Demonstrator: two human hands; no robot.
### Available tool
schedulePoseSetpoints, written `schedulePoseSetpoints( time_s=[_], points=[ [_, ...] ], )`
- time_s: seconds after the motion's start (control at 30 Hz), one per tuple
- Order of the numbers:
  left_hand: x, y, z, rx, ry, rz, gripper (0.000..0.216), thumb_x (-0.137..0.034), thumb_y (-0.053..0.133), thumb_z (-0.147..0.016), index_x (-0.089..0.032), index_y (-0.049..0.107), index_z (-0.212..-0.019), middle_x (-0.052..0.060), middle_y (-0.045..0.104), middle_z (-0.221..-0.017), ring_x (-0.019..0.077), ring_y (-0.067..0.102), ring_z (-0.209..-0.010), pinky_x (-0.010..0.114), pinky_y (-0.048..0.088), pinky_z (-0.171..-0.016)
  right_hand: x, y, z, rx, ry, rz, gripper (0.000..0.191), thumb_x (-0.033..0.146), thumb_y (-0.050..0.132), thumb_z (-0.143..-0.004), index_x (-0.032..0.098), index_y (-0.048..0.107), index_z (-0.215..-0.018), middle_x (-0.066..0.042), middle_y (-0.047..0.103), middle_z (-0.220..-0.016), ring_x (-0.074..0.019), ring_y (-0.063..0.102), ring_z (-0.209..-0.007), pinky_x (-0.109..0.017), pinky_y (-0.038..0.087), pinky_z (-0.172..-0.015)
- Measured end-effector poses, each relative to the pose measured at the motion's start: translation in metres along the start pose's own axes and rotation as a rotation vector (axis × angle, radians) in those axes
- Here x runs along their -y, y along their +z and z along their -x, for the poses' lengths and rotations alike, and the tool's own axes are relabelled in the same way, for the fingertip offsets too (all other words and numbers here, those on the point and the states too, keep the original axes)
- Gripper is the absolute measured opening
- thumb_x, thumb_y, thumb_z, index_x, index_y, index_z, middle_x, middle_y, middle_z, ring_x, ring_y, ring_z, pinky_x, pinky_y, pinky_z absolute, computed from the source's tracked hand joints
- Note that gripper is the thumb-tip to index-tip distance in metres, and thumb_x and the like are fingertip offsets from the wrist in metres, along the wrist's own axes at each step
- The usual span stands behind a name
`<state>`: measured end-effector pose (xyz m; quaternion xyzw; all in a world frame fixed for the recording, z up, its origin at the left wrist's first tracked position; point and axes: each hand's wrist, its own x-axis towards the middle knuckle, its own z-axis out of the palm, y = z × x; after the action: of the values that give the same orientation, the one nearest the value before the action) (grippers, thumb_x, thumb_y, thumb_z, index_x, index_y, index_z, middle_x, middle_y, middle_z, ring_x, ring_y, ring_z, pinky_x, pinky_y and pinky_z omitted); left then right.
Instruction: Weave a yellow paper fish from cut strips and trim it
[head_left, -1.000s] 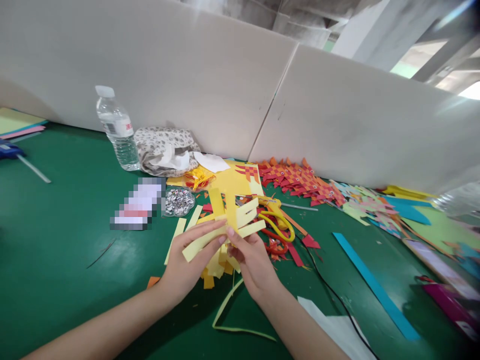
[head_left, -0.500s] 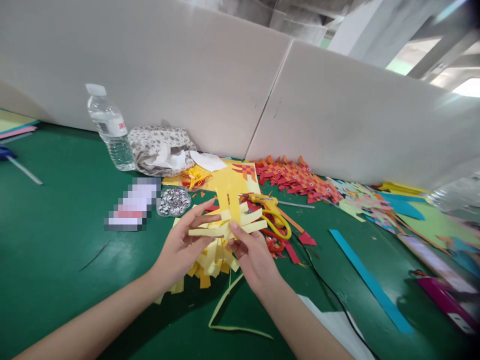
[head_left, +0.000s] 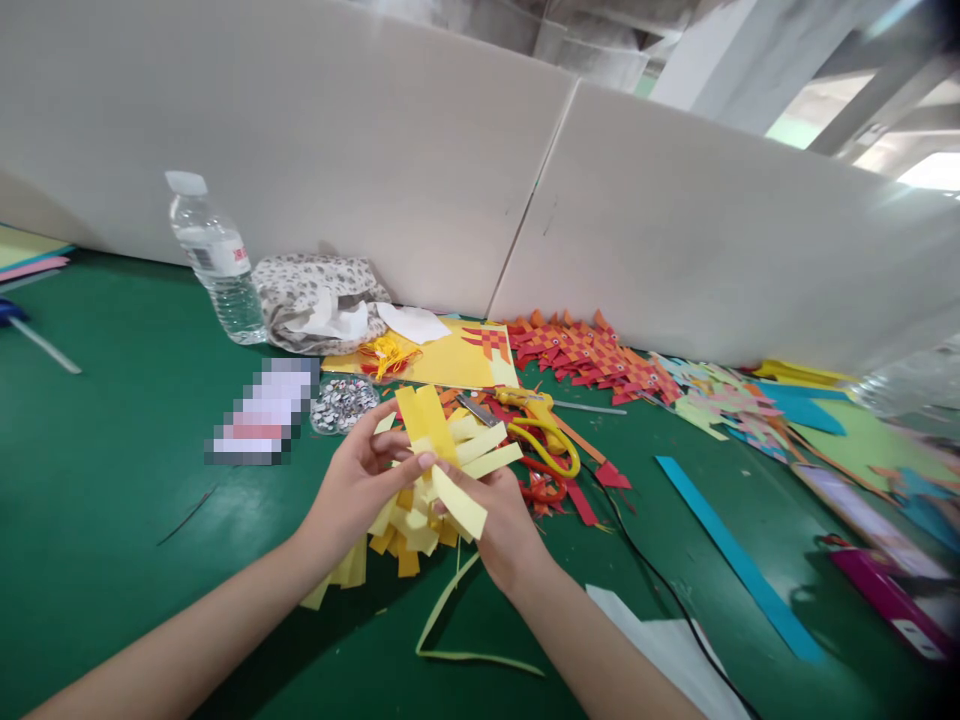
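Observation:
Between my two hands is a woven piece of yellow paper strips [head_left: 429,420], deeper yellow crossing pale yellow. My left hand [head_left: 367,465] pinches it from the left, thumb on top near the crossing. From the right, my right hand [head_left: 501,505] grips it, its fingers partly hidden behind the pale strips. One pale strip end slants down over the right hand. Under the hands lies a heap of loose yellow strips [head_left: 409,545]. Yellow-handled scissors [head_left: 544,447] and a yellow glue gun [head_left: 529,403] rest just beyond the right hand.
A water bottle [head_left: 217,260] and a patterned cloth pouch [head_left: 322,300] stand by the partition. A bag of googly eyes [head_left: 343,404] lies left of the hands. Red-orange woven paper fish [head_left: 592,350] are piled behind. A blue strip [head_left: 739,555] and black cord [head_left: 652,570] lie right.
The woven strips have turned and tilted leftward. My left thumb has moved onto the crossing, and a pale strip end now hangs down across my right hand.

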<state>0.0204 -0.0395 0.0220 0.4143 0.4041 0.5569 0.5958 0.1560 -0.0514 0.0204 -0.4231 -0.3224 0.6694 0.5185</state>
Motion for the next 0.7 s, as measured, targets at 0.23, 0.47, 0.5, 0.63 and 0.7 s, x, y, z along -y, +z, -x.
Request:
schedulePoseSetpoints(
  time_s=[0.23,0.47,0.5,0.63,0.7],
  points=[
    [-0.0034,0.0009,0.0025,0.031,-0.018,-0.041,0.057,-0.029,0.072,-0.068,-0.020,0.048,-0.118,0.001,0.068,-0.077,0.0145,0.063,-0.067,0.024,0.050,-0.057,0.0008,0.0010,0.0000,-0.029,0.000,0.057,0.041,0.030,0.080,-0.055,0.017,0.067,-0.093,-0.006,0.070,-0.090,-0.0149,0.063,-0.068,-0.023,0.050,-0.050],
    [0.0020,-0.0009,0.0004,-0.019,-0.038,-0.018,0.049,-0.035,0.073,-0.067,-0.021,0.053,-0.110,0.002,0.072,-0.078,0.0190,0.067,-0.064,0.027,0.053,-0.055,0.0012,0.0000,0.0002,0.002,0.003,0.082,0.032,0.029,0.076,-0.060,0.015,0.069,-0.088,-0.004,0.070,-0.083,-0.0098,0.059,-0.058,-0.020,0.050,-0.051],
    [0.0022,-0.0015,-0.0003,-0.016,-0.038,-0.003,0.048,-0.035,0.072,-0.067,-0.020,0.053,-0.109,0.003,0.072,-0.079,0.0186,0.067,-0.063,0.027,0.053,-0.055,0.0007,-0.0007,-0.0001,0.002,-0.005,0.072,0.030,0.029,0.075,-0.062,0.015,0.069,-0.087,-0.004,0.070,-0.081,-0.0092,0.058,-0.056,-0.021,0.050,-0.052],
    [-0.0004,-0.0030,-0.0023,0.004,-0.042,0.028,0.050,-0.032,0.072,-0.068,-0.021,0.052,-0.112,0.004,0.072,-0.089,0.0171,0.067,-0.068,0.026,0.053,-0.059,-0.0020,-0.0030,-0.0019,-0.038,-0.046,0.090,0.023,0.030,0.074,-0.064,0.013,0.070,-0.079,-0.003,0.068,-0.072,-0.0074,0.057,-0.048,-0.021,0.050,-0.051],
    [-0.0018,-0.0033,-0.0024,-0.014,-0.051,0.007,0.051,-0.029,0.072,-0.068,-0.021,0.052,-0.113,0.004,0.072,-0.091,0.0156,0.066,-0.069,0.022,0.051,-0.056,-0.0029,-0.0032,-0.0028,-0.052,-0.062,0.116,0.022,0.030,0.075,-0.063,0.013,0.070,-0.077,-0.002,0.067,-0.067,-0.0074,0.056,-0.046,-0.021,0.050,-0.051]
  ],
)
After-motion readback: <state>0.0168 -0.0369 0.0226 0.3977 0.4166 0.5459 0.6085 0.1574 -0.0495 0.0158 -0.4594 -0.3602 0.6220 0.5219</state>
